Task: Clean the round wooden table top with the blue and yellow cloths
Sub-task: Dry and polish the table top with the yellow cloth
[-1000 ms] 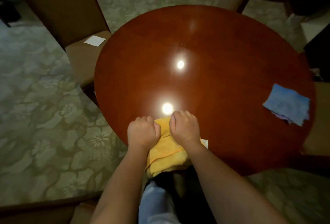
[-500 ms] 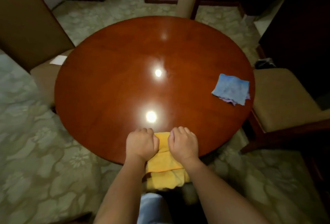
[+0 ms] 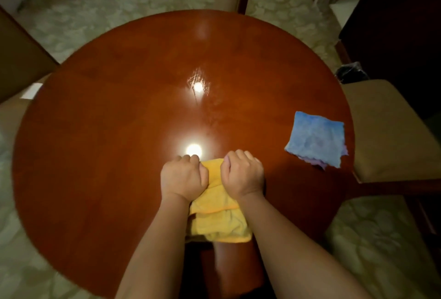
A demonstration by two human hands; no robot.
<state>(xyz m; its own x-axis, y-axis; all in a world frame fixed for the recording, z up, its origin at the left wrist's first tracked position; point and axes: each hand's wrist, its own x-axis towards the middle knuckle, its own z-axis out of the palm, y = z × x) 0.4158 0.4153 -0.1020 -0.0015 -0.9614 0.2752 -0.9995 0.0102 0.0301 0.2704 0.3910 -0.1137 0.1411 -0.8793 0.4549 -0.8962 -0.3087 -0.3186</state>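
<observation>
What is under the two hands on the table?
The left hand and right hand both grip the folded yellow cloth, which lies on the round wooden table. The cloth parts beneath the hands are hidden.

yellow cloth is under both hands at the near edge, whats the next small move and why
Probably push the yellow cloth forward toward the table centre. Both the left hand and the right hand grip it near the near edge, and smears show around the far light glare ahead. The blue cloth lies untouched to the right.
</observation>
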